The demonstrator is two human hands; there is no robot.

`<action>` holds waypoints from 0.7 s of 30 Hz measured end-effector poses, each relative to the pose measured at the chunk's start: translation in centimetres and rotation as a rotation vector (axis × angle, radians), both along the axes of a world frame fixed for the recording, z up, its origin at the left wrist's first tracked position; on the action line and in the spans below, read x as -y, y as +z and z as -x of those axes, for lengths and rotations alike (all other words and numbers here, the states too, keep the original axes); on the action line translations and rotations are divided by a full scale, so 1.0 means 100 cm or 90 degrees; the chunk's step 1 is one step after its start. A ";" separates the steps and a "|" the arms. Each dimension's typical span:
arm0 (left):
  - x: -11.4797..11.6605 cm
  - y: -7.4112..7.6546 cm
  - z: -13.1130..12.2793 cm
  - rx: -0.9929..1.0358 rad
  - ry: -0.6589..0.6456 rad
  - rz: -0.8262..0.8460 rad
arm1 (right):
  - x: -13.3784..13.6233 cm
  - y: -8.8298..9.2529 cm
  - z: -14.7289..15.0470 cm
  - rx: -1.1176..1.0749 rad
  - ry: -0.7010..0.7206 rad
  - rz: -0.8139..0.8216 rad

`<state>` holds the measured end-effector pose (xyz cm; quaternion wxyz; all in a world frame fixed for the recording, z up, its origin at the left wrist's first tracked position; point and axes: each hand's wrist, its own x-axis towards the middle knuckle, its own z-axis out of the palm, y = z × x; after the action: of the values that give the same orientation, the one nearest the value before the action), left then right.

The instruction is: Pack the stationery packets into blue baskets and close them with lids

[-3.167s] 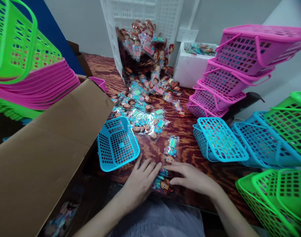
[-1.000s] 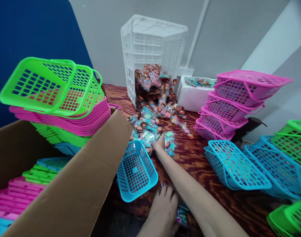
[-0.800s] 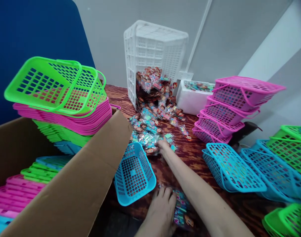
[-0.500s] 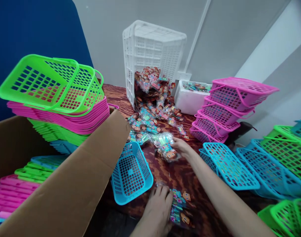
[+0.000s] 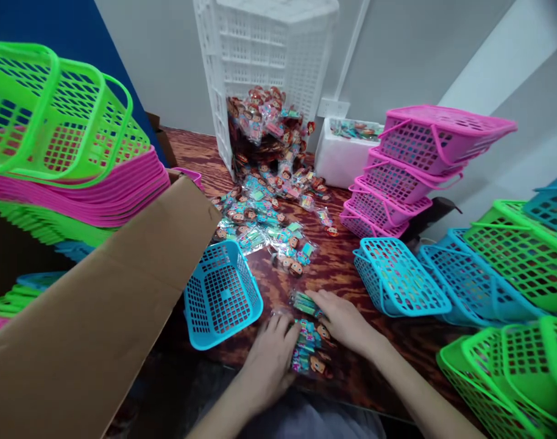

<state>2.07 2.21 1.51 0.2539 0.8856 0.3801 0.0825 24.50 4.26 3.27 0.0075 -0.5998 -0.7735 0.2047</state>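
Several small clear packets with cartoon girl figures (image 5: 309, 341) lie in a row on the dark wood-grain table near its front edge. My left hand (image 5: 272, 347) has its bent fingers on the left end of that row, gripping it; its thumb is hidden. From the right, my right hand (image 5: 345, 320) is closed on one more packet (image 5: 305, 303) at the far end of the row. Left of both hands stands a blue plastic basket (image 5: 226, 296) with nothing in it. A loose heap of similar packets (image 5: 260, 213) spreads behind the hands.
A white crate (image 5: 255, 55) tipped on its side spills packets at the back. Beside it is a white foam box (image 5: 340, 158). Pink baskets (image 5: 406, 143), blue baskets (image 5: 400, 274) and green baskets (image 5: 511, 366) line the right. A cardboard box (image 5: 105, 292) with nested baskets blocks the left.
My right hand has come from the heap toward me, bringing a packet to the far end of the row. My left hand stays at the row. The view has tilted down and shifted.
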 end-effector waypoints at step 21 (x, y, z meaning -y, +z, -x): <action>0.000 0.000 -0.002 0.009 0.021 0.030 | -0.037 -0.048 -0.043 -0.817 -0.464 0.071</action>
<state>2.25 2.18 1.53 0.2759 0.8725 0.3943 0.0841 28.79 7.91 -1.57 0.4953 -0.5802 -0.3574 0.5388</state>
